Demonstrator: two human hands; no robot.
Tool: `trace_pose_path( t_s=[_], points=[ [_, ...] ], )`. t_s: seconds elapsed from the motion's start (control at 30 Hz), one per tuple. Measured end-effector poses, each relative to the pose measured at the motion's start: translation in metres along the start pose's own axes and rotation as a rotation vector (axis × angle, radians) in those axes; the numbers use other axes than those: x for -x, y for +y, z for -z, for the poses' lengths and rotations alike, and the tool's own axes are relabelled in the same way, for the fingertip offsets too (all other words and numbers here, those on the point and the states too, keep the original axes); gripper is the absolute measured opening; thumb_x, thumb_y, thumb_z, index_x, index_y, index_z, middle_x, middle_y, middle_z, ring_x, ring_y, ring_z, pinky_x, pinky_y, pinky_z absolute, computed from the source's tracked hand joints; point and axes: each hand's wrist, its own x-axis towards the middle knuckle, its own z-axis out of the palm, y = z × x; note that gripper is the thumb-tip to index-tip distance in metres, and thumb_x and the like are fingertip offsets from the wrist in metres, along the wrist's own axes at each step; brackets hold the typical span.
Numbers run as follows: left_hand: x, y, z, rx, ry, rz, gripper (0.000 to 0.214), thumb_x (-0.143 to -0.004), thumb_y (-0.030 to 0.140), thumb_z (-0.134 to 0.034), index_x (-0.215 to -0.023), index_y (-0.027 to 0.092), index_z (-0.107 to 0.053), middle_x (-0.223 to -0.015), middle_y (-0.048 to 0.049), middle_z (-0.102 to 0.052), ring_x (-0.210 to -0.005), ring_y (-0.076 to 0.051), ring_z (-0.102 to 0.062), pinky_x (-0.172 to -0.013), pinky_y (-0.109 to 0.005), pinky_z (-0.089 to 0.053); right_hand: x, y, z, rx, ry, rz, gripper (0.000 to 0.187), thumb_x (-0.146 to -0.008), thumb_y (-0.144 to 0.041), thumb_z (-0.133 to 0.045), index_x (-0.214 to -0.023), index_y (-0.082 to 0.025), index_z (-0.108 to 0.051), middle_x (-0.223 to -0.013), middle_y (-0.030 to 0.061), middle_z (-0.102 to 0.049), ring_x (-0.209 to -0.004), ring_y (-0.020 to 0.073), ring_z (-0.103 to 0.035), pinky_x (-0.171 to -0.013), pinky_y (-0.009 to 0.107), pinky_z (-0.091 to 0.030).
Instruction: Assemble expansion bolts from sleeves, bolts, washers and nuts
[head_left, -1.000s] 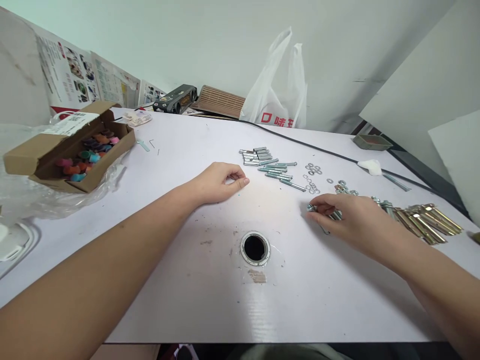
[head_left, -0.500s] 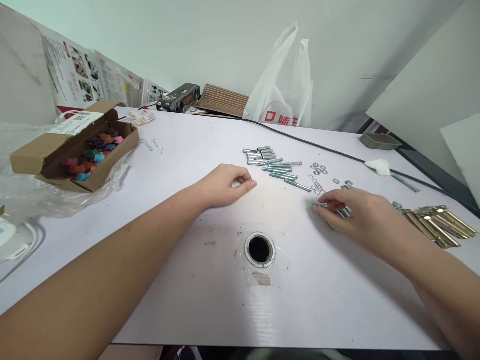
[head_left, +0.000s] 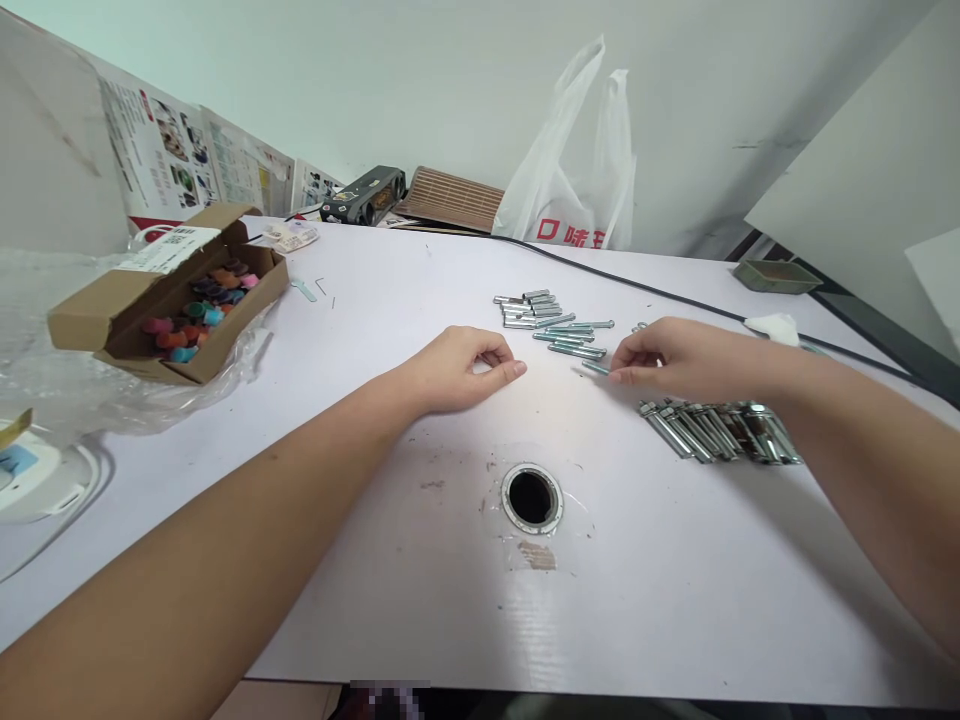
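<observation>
My left hand (head_left: 465, 368) rests on the white table (head_left: 420, 600) with its fingers curled in loosely, and I see nothing in it. My right hand (head_left: 679, 358) lies further right, its fingertips pinching the end of a silver bolt (head_left: 596, 367) at the near edge of a heap of silver bolts and sleeves (head_left: 551, 322). Just in front of the right wrist lies a row of assembled silver anchor bolts (head_left: 716, 430), side by side on the table.
A round cable hole (head_left: 532, 498) opens in the table near the front. At the left stands an open cardboard box (head_left: 112, 310) of coloured pieces on clear plastic wrap. A white plastic bag (head_left: 570, 190), a black cable (head_left: 675, 300) and a small green tray (head_left: 776, 275) lie at the back.
My right hand has left the row of assembled bolts and moved up and left to the loose bolts, pinching one. The left hand stays put. The camera shifted, so the brass-coloured anchors are out of view.
</observation>
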Motion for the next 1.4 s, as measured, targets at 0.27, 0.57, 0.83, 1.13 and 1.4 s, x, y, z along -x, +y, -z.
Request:
trace_pose_path(
  t_s=[0.27, 0.57, 0.83, 1.13, 1.4],
  points=[
    [0.000, 0.022, -0.014, 0.631, 0.111, 0.002, 0.042, -0.092, 0.059, -0.083, -0.104, 0.019, -0.089, -0.121, -0.0082, -0.086, -0.116, -0.025, -0.076, -0.104, -0.034, -0.057, -0.012, -0.072, -0.002, -0.341, -0.053, 0.281, 0.068, -0.081, -0.091, -0.073, -0.072, -0.023, -0.065, -0.066, 0.0006, -0.045, -0.062, 0.0128, -0.033, -0.059, 0.033, -0.028],
    [-0.004, 0.001, 0.002, 0.076, 0.388, 0.091, 0.023, -0.088, 0.041, -0.079, -0.086, 0.019, -0.086, -0.096, -0.0057, -0.083, -0.075, -0.015, -0.067, -0.080, -0.033, -0.053, 0.002, 0.022, 0.032, 0.158, 0.180, -0.446, 0.036, -0.103, -0.049, -0.064, -0.111, -0.018, -0.081, -0.112, 0.0133, -0.078, -0.094, 0.0277, -0.068, -0.084, 0.042, -0.050],
    [-0.009, 0.003, -0.001, 0.200, 0.231, 0.145, 0.025, -0.082, 0.039, -0.085, -0.091, 0.015, -0.082, -0.081, -0.0022, -0.075, -0.068, -0.011, -0.058, -0.067, -0.027, -0.045, 0.025, 0.088, 0.025, 0.072, 0.202, -0.704, 0.039, -0.097, -0.059, -0.080, -0.107, -0.021, -0.079, -0.123, 0.0089, -0.078, -0.110, 0.0281, -0.069, -0.094, 0.042, -0.051],
    [-0.011, 0.010, -0.002, 0.221, 0.213, 0.218, 0.021, -0.082, 0.034, -0.085, -0.083, 0.014, -0.079, -0.067, 0.0023, -0.063, -0.062, -0.008, -0.047, -0.063, -0.026, -0.039, 0.011, 0.107, 0.017, 0.068, 0.247, -0.773, 0.055, -0.094, -0.069, -0.078, -0.104, -0.016, -0.077, -0.107, 0.0150, -0.078, -0.093, 0.0285, -0.067, -0.083, 0.045, -0.050],
    [-0.011, 0.008, -0.003, 0.216, 0.189, 0.203, 0.022, -0.083, 0.034, -0.084, -0.083, 0.013, -0.078, -0.067, 0.0034, -0.061, -0.062, -0.008, -0.046, -0.062, -0.026, -0.037, 0.025, 0.082, 0.029, -0.073, 0.366, -0.804, 0.036, -0.093, -0.056, -0.081, -0.107, -0.022, -0.082, -0.127, 0.0124, -0.075, -0.105, 0.0296, -0.065, -0.074, 0.043, -0.049]
  ],
)
